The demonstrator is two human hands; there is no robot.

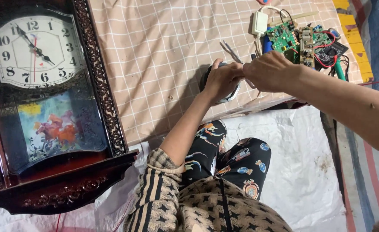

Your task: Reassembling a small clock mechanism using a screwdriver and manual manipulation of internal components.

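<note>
Mid-job: left hand [222, 80] wraps small round black-and-silver device [230, 95]; right hand [270, 71], at 3 o'clock, pinches thin metal tweezers [233, 52] over it, w/ device unopened.

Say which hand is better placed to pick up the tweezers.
Right, probably. The right hand sits beside the tweezers, almost touching them, while the left hand is wrapped over the round dark object on the checked cloth.

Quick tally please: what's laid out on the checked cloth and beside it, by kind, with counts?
Wall clock: 1
Round dark part with a metal rim, gripped by left hand and right hand: 1
Tweezers: 1
Green circuit boards: 2
White adapter: 1
Total: 6
</note>
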